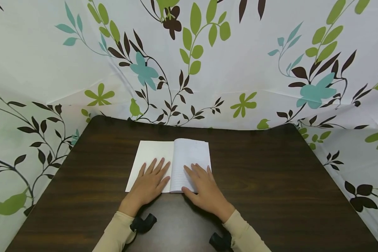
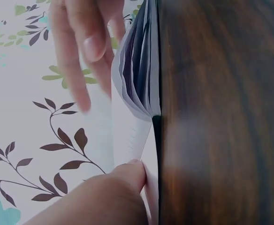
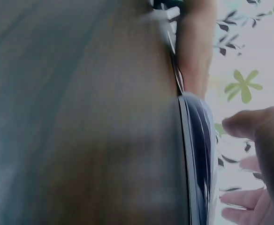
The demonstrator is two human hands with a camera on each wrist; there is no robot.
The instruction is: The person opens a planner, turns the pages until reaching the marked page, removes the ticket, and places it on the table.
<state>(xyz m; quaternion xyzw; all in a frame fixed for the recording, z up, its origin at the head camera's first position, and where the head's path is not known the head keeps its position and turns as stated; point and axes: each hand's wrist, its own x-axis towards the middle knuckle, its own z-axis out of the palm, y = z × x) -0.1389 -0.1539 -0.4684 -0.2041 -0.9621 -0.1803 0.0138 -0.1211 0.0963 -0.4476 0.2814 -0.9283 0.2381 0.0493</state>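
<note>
Notebook lies spread on the bench, near the middle, between the wearer and the far edge. Left hand is over the left page, fingers straight and apart; the left wrist view has its thumb touching paper by the fold. Right hand is over the right page, fingers also apart, pinching nothing; both wrist views make it look just clear of the paper, not pressing. That's the weak side, I'd say. The leaves under the right page bow up and gape at the near edge, so with no weight on them they could spring up and lose the place. Left side looks thin; if the left hand lifts, it may swing shut, since the thicker right side probably pulls at the fold. Straight push from either hand could skid the whole thing, as the bench looks smooth. Pressing hard on the bowed leaves risks a crease, because they don't lie flat. A finger sliding in at that gape could catch several leaves at once. Contact of the left fingertips: can't tell, the wrist view only gives the thumb.
</note>
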